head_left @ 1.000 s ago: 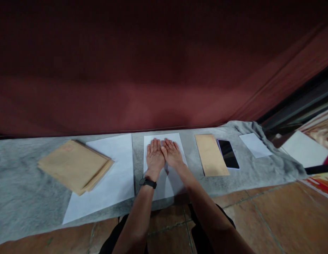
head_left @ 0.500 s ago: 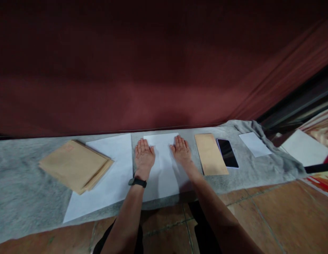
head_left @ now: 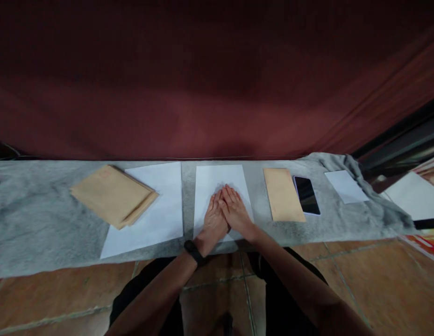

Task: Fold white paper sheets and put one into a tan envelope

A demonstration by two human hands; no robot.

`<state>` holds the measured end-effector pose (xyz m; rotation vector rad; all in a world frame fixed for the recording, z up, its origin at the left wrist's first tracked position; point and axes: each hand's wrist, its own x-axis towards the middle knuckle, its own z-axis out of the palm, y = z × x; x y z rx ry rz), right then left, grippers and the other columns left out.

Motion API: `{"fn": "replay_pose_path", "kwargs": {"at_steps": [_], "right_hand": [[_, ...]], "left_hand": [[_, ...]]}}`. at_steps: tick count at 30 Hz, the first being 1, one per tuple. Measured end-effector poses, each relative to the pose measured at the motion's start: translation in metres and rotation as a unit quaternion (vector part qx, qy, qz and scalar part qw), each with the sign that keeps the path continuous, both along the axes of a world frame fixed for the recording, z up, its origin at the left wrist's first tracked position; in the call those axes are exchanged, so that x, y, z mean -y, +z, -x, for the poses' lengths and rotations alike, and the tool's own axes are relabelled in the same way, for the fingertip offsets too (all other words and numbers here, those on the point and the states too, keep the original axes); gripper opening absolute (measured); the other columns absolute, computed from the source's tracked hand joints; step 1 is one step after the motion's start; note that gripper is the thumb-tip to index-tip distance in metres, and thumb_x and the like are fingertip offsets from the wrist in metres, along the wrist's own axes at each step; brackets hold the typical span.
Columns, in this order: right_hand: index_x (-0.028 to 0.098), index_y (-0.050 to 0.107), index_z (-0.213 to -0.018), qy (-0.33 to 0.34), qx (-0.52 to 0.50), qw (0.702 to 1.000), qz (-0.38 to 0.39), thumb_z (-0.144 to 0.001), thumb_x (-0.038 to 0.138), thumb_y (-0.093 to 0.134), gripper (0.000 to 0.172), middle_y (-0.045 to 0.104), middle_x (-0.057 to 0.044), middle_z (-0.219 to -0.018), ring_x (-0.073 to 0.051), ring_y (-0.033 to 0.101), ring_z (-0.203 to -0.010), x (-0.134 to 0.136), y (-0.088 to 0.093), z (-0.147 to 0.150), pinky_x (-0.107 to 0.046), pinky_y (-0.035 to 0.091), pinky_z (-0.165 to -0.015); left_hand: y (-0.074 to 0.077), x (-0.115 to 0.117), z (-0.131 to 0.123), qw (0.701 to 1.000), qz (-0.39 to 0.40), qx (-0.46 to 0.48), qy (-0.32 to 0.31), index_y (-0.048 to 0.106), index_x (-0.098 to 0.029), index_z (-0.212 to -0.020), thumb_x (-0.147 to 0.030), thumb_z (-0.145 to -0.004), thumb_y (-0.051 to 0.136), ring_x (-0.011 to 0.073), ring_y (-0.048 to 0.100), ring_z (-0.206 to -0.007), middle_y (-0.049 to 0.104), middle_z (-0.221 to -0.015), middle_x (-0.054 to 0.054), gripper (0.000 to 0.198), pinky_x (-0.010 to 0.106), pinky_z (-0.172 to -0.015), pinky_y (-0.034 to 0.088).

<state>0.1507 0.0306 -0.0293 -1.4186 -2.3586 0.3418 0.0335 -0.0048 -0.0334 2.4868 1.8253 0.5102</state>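
Observation:
A white sheet of paper lies on the grey cloth straight in front of me. My left hand rests flat on its middle, with a dark band on the wrist. Partly over the left hand's fingers lies my right hand, fingers stretched out and pointing away from me. Neither hand grips anything. To the right of the sheet is a single brown envelope, apart from both hands. On the left, a stack of brown envelopes sits on top of other white paper.
A phone lies against the single envelope's right side. Farther right, a smaller white paper rests on the grey cloth, which is bunched at that end. A dark red surface rises behind; tiled floor shows below.
My hands have moved inward from the sheet's two sides to its middle, and the right now overlaps the left. The view has shifted a little; the envelopes and phone keep their places.

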Motion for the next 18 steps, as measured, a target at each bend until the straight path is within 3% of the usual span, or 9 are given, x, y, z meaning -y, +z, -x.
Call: {"fn": "replay_pose_path", "kwargs": {"at_steps": [5, 13, 18], "right_hand": [[0.008, 0.034, -0.161, 0.025, 0.018, 1.000, 0.002, -0.110, 0.039, 0.024, 0.061, 0.033, -0.016, -0.168, -0.024, 0.027, -0.158, 0.020, -0.001, -0.014, -0.048, 0.024, -0.130], [0.006, 0.035, -0.160, 0.034, 0.078, 0.995, -0.047, -0.109, 0.042, 0.034, 0.063, 0.031, -0.018, -0.169, -0.028, 0.030, -0.156, 0.024, -0.003, -0.045, -0.047, 0.023, -0.129], [0.005, 0.034, -0.160, 0.036, 0.077, 0.994, -0.064, -0.109, 0.044, 0.034, 0.064, 0.034, -0.021, -0.167, -0.031, 0.032, -0.155, 0.021, -0.006, -0.061, -0.052, 0.028, -0.126]], "left_hand": [[0.000, 0.021, 0.002, 0.999, 0.027, -0.015, 0.019, 0.027, -0.004, -0.161, -0.022, -0.098, 0.040, 0.0287, 0.022, -0.159, 0.032, -0.168, 0.020, 0.067, 0.052, -0.130, 0.021], [0.011, 0.030, 0.027, 0.999, 0.029, -0.011, 0.018, 0.039, -0.007, -0.157, -0.043, -0.105, 0.040, 0.0277, 0.026, -0.158, 0.036, -0.166, 0.018, 0.063, 0.048, -0.130, 0.022], [0.014, 0.035, 0.037, 1.000, 0.025, -0.011, 0.012, 0.039, -0.007, -0.157, -0.045, -0.105, 0.043, 0.0278, 0.028, -0.157, 0.036, -0.166, 0.019, 0.065, 0.047, -0.130, 0.023]]}}
